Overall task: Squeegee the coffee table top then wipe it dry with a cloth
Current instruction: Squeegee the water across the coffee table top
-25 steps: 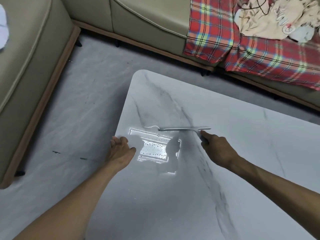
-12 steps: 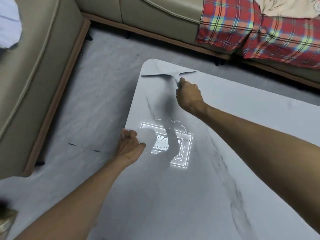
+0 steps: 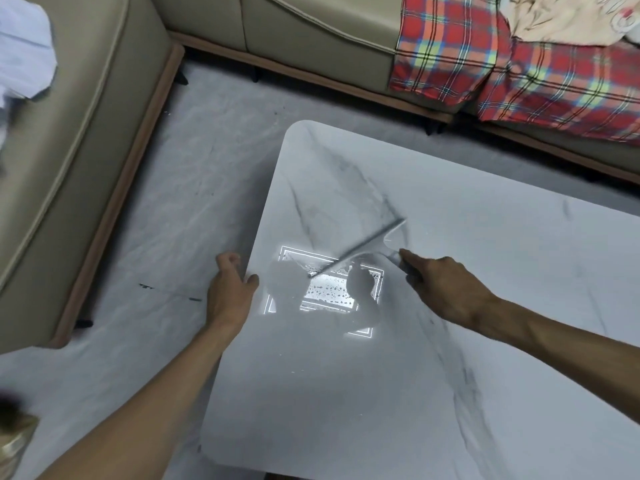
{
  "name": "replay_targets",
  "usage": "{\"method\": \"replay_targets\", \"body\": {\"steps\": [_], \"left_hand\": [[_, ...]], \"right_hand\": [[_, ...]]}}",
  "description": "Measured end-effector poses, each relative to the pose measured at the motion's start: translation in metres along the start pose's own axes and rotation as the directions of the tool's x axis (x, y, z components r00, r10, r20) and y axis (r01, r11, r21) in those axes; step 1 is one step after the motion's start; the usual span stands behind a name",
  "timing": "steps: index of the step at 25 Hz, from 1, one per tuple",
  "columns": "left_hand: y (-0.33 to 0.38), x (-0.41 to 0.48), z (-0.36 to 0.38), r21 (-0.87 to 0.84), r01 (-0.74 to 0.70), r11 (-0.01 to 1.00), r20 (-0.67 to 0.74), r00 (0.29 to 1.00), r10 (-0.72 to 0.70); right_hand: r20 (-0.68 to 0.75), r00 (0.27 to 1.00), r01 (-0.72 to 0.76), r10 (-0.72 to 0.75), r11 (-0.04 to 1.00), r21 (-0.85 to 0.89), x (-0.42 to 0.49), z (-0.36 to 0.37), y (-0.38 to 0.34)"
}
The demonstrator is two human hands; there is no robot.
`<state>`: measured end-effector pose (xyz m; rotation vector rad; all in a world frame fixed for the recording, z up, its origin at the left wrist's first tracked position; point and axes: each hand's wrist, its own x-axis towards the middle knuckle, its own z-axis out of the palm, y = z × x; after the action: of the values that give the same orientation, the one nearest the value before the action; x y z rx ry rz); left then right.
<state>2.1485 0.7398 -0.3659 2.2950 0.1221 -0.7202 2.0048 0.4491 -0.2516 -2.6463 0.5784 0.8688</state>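
Observation:
A white marble-look coffee table [image 3: 450, 393] fills the lower right. A grey squeegee [image 3: 360, 247] lies slanted on its top, blade running from near the bright light reflection up to the right. My right hand [image 3: 446, 289] is closed on the squeegee's handle, just right of the blade. My left hand [image 3: 230, 292] grips the table's left edge, thumb on top and fingers curled over the side. Water droplets show in the reflected patch [image 3: 329, 292]. No wiping cloth lies on the table.
A beige sofa [image 3: 69, 150] wraps the left and far sides. A red plaid blanket [image 3: 502, 71] with a cream garment [image 3: 561, 19] lies on it at the back right. White fabric [image 3: 20, 46] sits on the left seat. Grey floor [image 3: 173, 220] runs between.
My right hand has pulled the squeegee from the table's far corner back toward me to the middle, and the blade has turned slanted. My left hand stays on the edge.

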Motion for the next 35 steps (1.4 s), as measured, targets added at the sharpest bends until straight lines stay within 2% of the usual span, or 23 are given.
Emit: {"method": "replay_targets", "body": {"steps": [4,7,9,12,16,19,22,24,26,28,30,33,35], "left_hand": [[-0.022,-0.010,-0.017,-0.046,-0.016,0.999,-0.079,0.997,0.013],[-0.032,-0.015,-0.021,-0.049,0.009,0.999,-0.091,0.996,-0.014],[-0.037,-0.016,-0.020,-0.040,0.033,0.999,-0.112,0.993,-0.038],[-0.042,-0.018,-0.017,-0.044,0.125,0.991,-0.042,0.991,-0.127],[-0.044,-0.023,-0.011,-0.126,0.264,0.956,0.106,0.962,-0.252],[-0.044,-0.026,-0.006,-0.110,0.285,0.952,0.153,0.952,-0.267],[-0.044,-0.026,-0.006,-0.110,0.283,0.953,0.138,0.954,-0.268],[-0.045,-0.025,-0.006,-0.119,0.286,0.951,0.132,0.954,-0.271],[-0.046,-0.026,-0.005,-0.137,0.288,0.948,0.111,0.955,-0.274],[-0.047,-0.027,-0.004,-0.171,0.299,0.939,0.044,0.954,-0.296],[-0.049,-0.029,-0.005,-0.185,0.296,0.937,-0.038,0.951,-0.307],[-0.055,-0.033,-0.009,-0.146,0.271,0.951,-0.092,0.954,-0.286],[-0.055,-0.035,-0.008,-0.096,0.262,0.960,-0.074,0.960,-0.269]], "right_hand": [[-0.195,0.979,-0.030,0.061,0.987,0.159,0.071,-0.035,-0.032],[-0.205,0.950,-0.155,0.237,0.924,0.351,0.137,-0.050,-0.070],[-0.216,0.945,-0.160,0.246,0.923,0.350,0.155,-0.036,-0.095],[-0.224,0.974,0.018,0.031,0.977,0.212,0.124,0.007,-0.117],[-0.142,0.962,0.244,-0.233,0.967,0.069,0.046,0.057,-0.092],[-0.029,0.970,0.237,-0.239,0.969,-0.076,0.003,0.064,-0.040],[-0.002,0.984,0.175,-0.177,0.970,-0.169,-0.022,0.049,0.015],[0.020,0.990,0.139,-0.137,0.974,-0.181,-0.030,0.034,0.035],[0.017,0.984,0.178,-0.178,0.973,-0.148,-0.029,0.025,0.032],[0.010,0.953,0.304,-0.304,0.950,-0.078,-0.019,0.028,0.004],[0.022,0.883,0.469,-0.469,0.882,-0.029,-0.007,0.047,-0.041],[0.073,0.790,0.613,-0.609,0.780,-0.128,0.007,0.083,-0.103],[0.064,0.778,0.625,-0.625,0.761,-0.175,0.012,0.096,-0.115]]}}
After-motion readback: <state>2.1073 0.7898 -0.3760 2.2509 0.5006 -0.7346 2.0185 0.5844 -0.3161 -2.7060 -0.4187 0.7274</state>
